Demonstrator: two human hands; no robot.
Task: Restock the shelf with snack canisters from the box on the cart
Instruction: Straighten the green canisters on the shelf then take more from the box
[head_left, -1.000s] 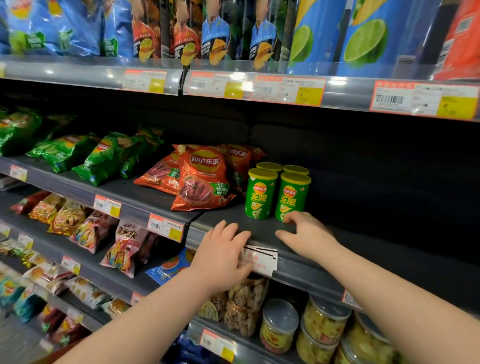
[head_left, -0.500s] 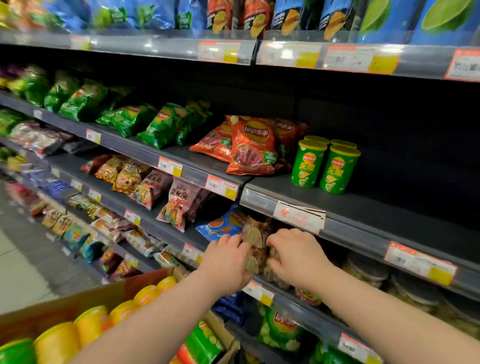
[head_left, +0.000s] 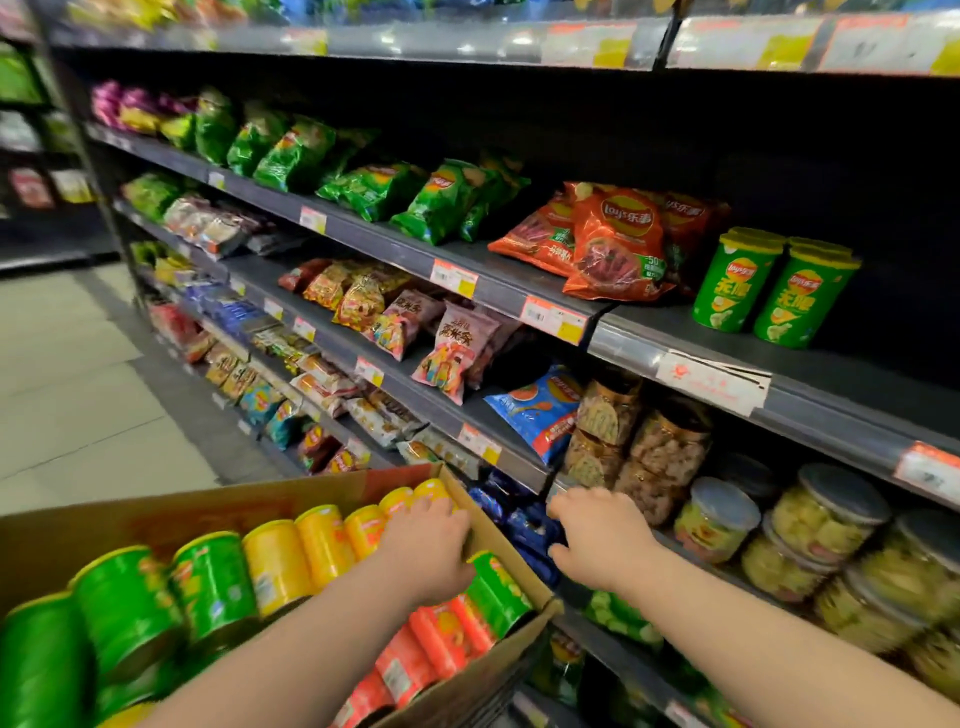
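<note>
Fingers (head_left: 441, 514) of the left hand (head_left: 426, 551) curl down among snack canisters (head_left: 311, 551) lying in the box (head_left: 249, 501), lower left of frame; any grip is hidden. Right hand (head_left: 602, 540), loosely curled, holds nothing beside the box. Canisters look light, stiff, smooth and prone to roll: best grasped around mid-body, for standing beside shelved canisters (head_left: 774, 291), centre right
</note>
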